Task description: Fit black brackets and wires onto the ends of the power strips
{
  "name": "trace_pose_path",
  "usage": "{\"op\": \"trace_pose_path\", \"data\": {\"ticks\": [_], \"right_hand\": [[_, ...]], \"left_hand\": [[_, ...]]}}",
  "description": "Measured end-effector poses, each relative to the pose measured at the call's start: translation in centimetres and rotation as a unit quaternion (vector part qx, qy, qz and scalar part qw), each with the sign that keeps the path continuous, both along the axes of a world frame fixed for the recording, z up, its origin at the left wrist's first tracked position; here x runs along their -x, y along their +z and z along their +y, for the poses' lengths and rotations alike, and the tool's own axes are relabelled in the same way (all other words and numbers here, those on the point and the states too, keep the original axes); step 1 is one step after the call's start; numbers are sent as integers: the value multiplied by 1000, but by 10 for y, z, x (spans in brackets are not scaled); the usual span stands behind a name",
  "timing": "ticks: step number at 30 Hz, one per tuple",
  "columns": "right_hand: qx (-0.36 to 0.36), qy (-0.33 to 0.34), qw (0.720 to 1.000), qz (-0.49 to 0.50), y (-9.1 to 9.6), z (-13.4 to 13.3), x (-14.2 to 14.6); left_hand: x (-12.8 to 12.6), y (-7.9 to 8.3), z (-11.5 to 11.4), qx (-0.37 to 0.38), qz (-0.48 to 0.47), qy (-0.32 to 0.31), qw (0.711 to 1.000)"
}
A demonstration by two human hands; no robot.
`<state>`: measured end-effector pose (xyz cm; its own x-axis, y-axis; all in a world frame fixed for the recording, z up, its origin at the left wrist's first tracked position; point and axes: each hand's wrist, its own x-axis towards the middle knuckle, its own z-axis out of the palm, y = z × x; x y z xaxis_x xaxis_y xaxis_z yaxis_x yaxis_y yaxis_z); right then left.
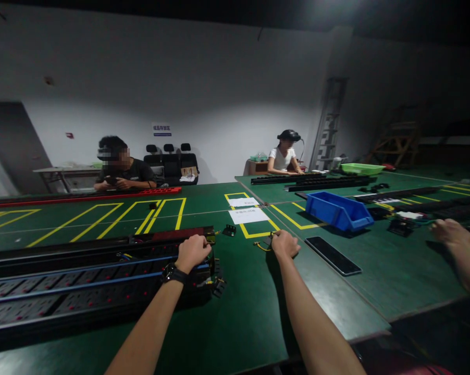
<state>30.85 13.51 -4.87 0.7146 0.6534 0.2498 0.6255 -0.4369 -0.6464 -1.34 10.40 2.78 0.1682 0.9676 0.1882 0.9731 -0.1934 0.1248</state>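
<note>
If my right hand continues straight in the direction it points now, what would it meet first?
Likely the yellow tape line, then the nearer white paper; how high the right hand is above them is unclear.

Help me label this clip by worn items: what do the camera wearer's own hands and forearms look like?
The left hand is ungloved, with a black watch-like band strapped around its wrist. The right hand is ungloved too, and nothing shows on its wrist. No sleeves, cables or markings can be seen on either forearm.
</note>
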Motion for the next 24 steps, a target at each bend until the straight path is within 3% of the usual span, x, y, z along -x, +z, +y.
{"op": "trace_pose_path", "data": {"ticks": [4, 8, 12, 15, 18, 24], "right_hand": [[-132, 34, 991, -11, 11, 4, 8], [-230, 158, 960, 21, 23, 9, 47], [-173, 302, 931, 106, 19, 10, 104], [-104, 340, 912, 205, 8, 10, 135], [-82, 353, 902, 237, -2, 9, 147], [-88, 396, 899, 168, -5, 6, 147]], "left_hand": [[-1, 1, -1, 6, -1, 1, 1000], [-1, 3, -2, 6, -2, -1, 1000], [0, 3, -3, 0, -1, -5, 1000], [-1, 1, -2, -1, 4, -1, 1000], [-2, 1, -1, 3, 9, 2, 1000], [-1, -1, 0, 4, 13, 3, 1000]]}}
